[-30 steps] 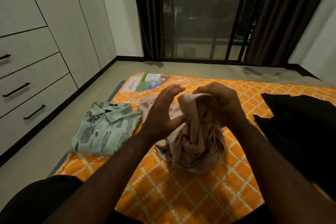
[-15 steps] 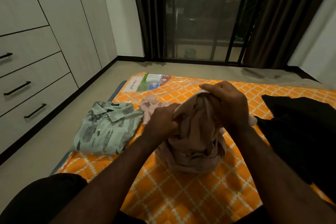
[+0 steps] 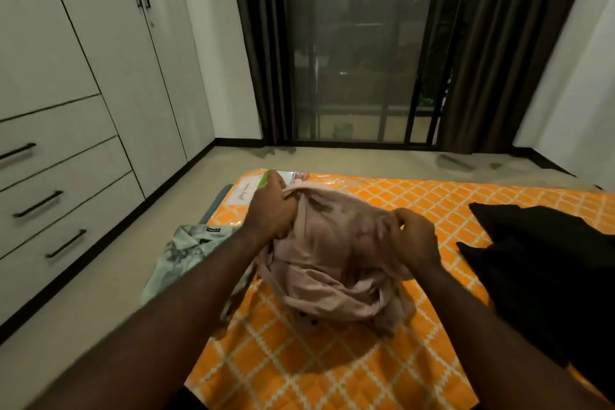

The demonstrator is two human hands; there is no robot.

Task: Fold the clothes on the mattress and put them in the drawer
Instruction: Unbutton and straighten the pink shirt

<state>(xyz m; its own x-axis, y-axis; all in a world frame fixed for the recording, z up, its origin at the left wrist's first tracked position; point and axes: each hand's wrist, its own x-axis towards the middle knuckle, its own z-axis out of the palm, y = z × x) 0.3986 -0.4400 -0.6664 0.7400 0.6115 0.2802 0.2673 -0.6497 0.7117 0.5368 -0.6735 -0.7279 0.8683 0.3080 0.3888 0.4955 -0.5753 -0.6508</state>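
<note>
A crumpled pale pink garment (image 3: 332,263) is lifted above the orange patterned mattress (image 3: 299,359), its lower part bunched on the cover. My left hand (image 3: 271,210) grips its upper left edge, and my right hand (image 3: 414,236) pinches its upper right edge, so the cloth is stretched between them. A folded pale green printed shirt (image 3: 186,253) lies at the mattress's left edge, partly hidden by my left forearm. A black garment (image 3: 539,263) lies heaped on the right. Three closed drawers with black handles, the lowest (image 3: 66,243), are in the wardrobe on the left.
A printed label (image 3: 246,191) under plastic lies at the mattress's far left corner. Bare floor (image 3: 109,276) runs between mattress and wardrobe. Dark curtains (image 3: 499,60) and a glass door (image 3: 359,53) stand at the far wall.
My hands have moved apart, spreading the pink garment wider. The left hand went from open beside the cloth to gripping it. The camera has tilted up.
</note>
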